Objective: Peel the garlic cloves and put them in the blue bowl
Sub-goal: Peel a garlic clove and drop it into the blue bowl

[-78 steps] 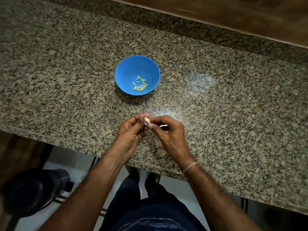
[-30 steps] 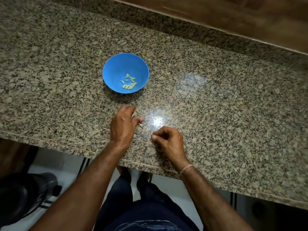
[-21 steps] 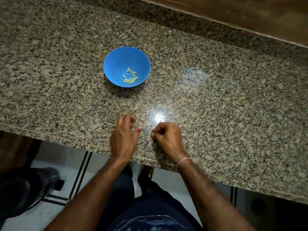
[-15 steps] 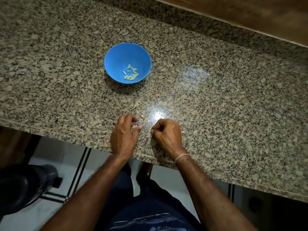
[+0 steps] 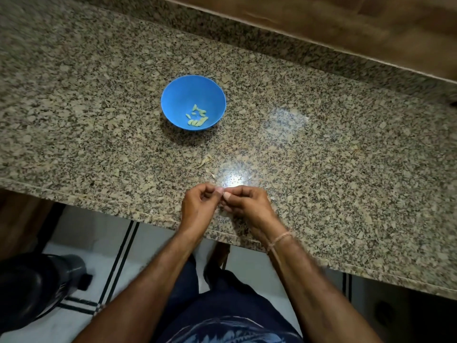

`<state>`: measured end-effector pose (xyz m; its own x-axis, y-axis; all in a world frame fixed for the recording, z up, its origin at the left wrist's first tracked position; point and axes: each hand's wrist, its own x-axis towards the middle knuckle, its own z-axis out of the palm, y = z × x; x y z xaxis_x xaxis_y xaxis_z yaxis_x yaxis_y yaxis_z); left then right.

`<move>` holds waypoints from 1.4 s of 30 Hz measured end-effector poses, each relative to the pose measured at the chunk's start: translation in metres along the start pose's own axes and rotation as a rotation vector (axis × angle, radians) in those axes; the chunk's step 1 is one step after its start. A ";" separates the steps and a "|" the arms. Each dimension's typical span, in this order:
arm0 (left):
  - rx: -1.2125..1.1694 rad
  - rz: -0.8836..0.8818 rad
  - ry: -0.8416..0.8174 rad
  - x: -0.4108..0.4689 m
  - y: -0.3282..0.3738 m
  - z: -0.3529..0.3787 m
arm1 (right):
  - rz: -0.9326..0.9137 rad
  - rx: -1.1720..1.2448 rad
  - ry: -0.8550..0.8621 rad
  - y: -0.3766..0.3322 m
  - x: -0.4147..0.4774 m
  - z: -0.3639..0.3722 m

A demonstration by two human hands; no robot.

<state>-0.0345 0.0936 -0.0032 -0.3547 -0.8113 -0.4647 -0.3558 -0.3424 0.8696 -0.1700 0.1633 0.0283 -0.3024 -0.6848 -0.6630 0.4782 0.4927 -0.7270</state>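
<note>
Blue, the bowl (image 5: 176, 99) is set on the granite counter (image 5: 346, 157) well beyond the hands and slightly to their left, with pale peeled garlic cloves (image 5: 197, 116) gathered at its bottom. Scraps of peel (image 5: 205, 160) are seen between bowl and hands. What is pinched is hidden by the fingertips, so a clove there cannot be told. The left hand (image 5: 197, 209) and right hand (image 5: 248, 207) are held curled over the counter's near edge, their thumb and forefinger tips touching
</note>
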 end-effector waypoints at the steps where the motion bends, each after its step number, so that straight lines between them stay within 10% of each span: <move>1: -0.056 -0.014 -0.014 -0.001 -0.001 -0.001 | 0.010 0.043 -0.006 0.002 -0.001 0.002; 15: 0.171 0.121 0.073 -0.005 0.019 0.000 | -0.003 0.026 -0.033 0.014 0.000 0.022; 24: -0.136 -0.242 -0.101 -0.004 0.029 0.004 | -0.498 -0.533 0.211 0.008 -0.002 0.020; 31: 0.352 0.159 0.024 -0.007 0.027 0.007 | -0.074 -0.192 0.044 0.013 0.006 0.024; 37: -0.277 -0.316 -0.195 -0.003 0.033 0.009 | -0.585 -0.617 0.226 0.014 0.008 0.027; 42: 0.401 0.193 0.051 -0.011 0.033 0.011 | -0.169 -0.236 0.093 0.011 0.009 0.029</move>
<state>-0.0517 0.0962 0.0289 -0.4086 -0.8679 -0.2825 -0.5979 0.0206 0.8013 -0.1432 0.1471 0.0192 -0.4411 -0.7211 -0.5343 0.2133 0.4941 -0.8428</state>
